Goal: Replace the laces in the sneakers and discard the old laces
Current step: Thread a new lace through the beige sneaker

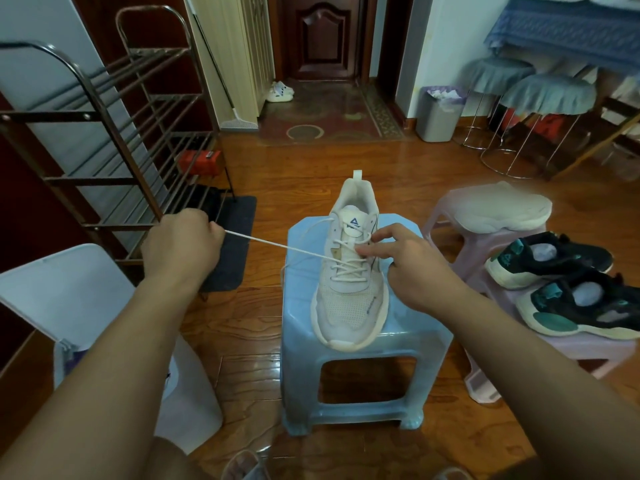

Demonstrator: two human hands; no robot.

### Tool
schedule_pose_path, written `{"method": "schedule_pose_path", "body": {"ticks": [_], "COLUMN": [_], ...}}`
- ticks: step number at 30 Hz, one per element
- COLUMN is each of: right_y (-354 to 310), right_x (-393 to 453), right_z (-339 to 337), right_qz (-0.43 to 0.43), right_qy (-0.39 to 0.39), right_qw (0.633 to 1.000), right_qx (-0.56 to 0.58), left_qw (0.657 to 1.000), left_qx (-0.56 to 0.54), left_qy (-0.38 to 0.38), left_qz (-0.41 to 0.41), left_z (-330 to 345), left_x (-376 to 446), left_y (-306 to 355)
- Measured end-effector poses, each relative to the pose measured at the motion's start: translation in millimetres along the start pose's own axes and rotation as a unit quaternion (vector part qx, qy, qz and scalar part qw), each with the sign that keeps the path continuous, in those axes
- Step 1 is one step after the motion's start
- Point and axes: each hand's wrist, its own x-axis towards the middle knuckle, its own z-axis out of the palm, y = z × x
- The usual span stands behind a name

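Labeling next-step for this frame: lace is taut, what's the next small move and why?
Probably keep drawing the lace leftward with the left hand: it runs taut from the eyelets, while the right hand pins the sneaker on the stool.

home entryway, shoe rack [114,140], doormat [329,116]

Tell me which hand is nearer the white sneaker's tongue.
Right. The right hand touches the laces just below the white sneaker's tongue; the left hand is off to its left, pulling the lace.
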Motion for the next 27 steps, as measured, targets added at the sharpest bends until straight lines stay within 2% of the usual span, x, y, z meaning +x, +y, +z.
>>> {"method": "schedule_pose_path", "body": {"ticks": [4, 6, 8, 9, 11, 13, 16, 17, 19, 20, 21, 23, 25, 27], "right_y": [0.9, 2.7, 5.1, 5.7, 4.5, 4.0, 12.3, 15.4, 18.7, 18.2, 16.4, 12.3, 10.5, 10.2], "right_x": [1.0, 0.9, -0.5, -1.7, -4.9, -7.7, -7.4, -7.2, -8.2, -9.3, -10.6, -12.8, -13.2, -12.7], "right_z": [1.4, 3.1, 7.4, 11.3, 20.2, 26.7, 21.2, 16.8, 10.1, 7.7, 5.8, 1.7, -2.7, -3.7], "right_qz": [-0.007, -0.005, -0.003, 0.003, 0.015, 0.009, 0.019, 0.028, 0.041, 0.047, 0.054, 0.068, 0.066, 0.048], "right_qy": [0.002, 0.005, 0.024, 0.037, 0.052, 0.055, 0.061, 0.057, 0.050, 0.049, 0.050, 0.074, 0.114, 0.132], "right_qw": [1.000, 1.000, 0.999, 0.998, 0.991, 0.991, 0.995, 0.995, 0.993, 0.992, 0.990, 0.985, 0.979, 0.980], "right_qx": [0.008, 0.011, 0.032, 0.058, 0.119, 0.119, 0.071, 0.074, 0.097, 0.107, 0.119, 0.144, 0.152, 0.144], "left_qw": [0.998, 0.993, 0.983, 0.970, 0.921, 0.886, 0.874, 0.882, 0.916, 0.932, 0.943, 0.942, 0.904, 0.865], "left_qx": [0.027, 0.051, 0.017, -0.039, -0.157, -0.193, -0.167, -0.129, -0.025, -0.013, -0.040, -0.178, -0.340, -0.421], "left_qy": [-0.030, -0.097, -0.184, -0.239, -0.356, -0.415, -0.438, -0.433, -0.374, -0.338, -0.308, -0.268, -0.256, -0.271], "left_qz": [-0.049, -0.053, -0.023, -0.001, 0.038, 0.077, 0.124, 0.133, 0.141, 0.132, 0.120, 0.092, 0.049, 0.017], "left_z": [4.5, 6.9, 11.1, 13.8, 20.6, 27.0, 34.6, 34.4, 28.2, 21.9, 14.5, 1.1, -6.8, -4.7], "left_x": [4.7, 5.4, -5.5, -15.8, -38.1, -57.1, -69.3, -69.5, -65.7, -62.4, -59.1, -55.1, -55.9, -60.3], "left_y": [4.2, 6.3, 18.3, 28.1, 52.6, 76.5, 93.6, 94.2, 90.7, 89.0, 87.3, 86.9, 88.9, 92.0]}}
